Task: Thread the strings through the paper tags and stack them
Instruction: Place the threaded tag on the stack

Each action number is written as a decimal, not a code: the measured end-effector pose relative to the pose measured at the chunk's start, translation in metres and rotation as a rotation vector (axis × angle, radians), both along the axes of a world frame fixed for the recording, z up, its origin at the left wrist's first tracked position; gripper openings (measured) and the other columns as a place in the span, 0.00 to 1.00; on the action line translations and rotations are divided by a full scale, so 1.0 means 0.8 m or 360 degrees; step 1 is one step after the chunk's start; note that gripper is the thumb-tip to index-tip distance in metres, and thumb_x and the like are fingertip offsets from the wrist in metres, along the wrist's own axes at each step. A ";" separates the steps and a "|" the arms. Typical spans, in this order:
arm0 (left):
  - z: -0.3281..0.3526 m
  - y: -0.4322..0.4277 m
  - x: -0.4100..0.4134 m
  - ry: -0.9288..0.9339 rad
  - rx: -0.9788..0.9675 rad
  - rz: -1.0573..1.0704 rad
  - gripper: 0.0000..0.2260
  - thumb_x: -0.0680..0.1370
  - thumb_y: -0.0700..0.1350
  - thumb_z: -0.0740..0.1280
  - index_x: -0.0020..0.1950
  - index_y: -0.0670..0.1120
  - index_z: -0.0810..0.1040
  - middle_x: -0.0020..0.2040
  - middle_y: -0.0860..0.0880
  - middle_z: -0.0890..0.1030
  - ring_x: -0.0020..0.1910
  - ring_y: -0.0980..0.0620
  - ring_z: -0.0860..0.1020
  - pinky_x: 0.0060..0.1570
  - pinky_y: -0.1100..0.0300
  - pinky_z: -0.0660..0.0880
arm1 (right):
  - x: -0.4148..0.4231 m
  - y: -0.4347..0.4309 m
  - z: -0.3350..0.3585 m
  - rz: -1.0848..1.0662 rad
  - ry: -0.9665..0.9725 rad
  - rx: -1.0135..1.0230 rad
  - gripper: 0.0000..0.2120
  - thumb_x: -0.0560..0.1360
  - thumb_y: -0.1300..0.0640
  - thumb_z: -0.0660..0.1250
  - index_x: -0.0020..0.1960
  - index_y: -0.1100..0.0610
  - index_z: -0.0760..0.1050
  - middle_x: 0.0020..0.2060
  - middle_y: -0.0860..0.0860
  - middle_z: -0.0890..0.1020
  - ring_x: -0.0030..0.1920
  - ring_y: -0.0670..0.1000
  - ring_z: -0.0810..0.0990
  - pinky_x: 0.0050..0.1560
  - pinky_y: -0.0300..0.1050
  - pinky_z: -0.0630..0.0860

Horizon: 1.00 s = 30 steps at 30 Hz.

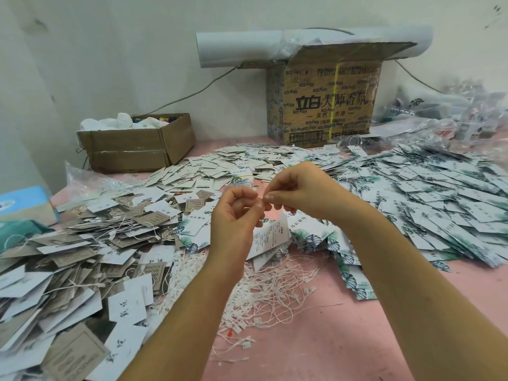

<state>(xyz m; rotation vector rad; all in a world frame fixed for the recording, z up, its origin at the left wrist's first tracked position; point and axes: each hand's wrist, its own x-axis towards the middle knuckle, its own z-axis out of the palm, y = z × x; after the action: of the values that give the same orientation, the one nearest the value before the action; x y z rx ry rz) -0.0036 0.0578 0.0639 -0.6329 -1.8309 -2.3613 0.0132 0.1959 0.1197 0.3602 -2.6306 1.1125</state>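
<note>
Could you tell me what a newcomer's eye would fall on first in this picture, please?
The left hand and right hand meet fingertip to fingertip at the centre, a white tag hanging beneath. Heaps flank them: grey-brown tags left, leaf-printed tags right, with loose strings on the pink table in front.

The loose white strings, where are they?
Head view, centre: loose white strings lie on the pink table between grey tags at left and leafy tags at right.

Raised left hand (236, 215), right hand (301, 188): fingers (277, 185) curled, tips touching
</note>
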 end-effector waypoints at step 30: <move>-0.006 -0.001 -0.004 0.0107 -0.0016 0.0096 0.15 0.64 0.54 0.70 0.44 0.46 0.75 0.33 0.52 0.82 0.28 0.59 0.76 0.30 0.68 0.71 | 0.004 -0.005 -0.003 0.0321 -0.0086 -0.0691 0.10 0.72 0.65 0.68 0.35 0.54 0.79 0.27 0.50 0.79 0.27 0.45 0.73 0.29 0.36 0.70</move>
<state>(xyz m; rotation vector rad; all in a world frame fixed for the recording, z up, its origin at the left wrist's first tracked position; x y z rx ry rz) -0.0067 0.0570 0.0590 -0.6407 -1.8088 -2.2664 0.0161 0.1922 0.1172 0.5128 -2.3427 1.7326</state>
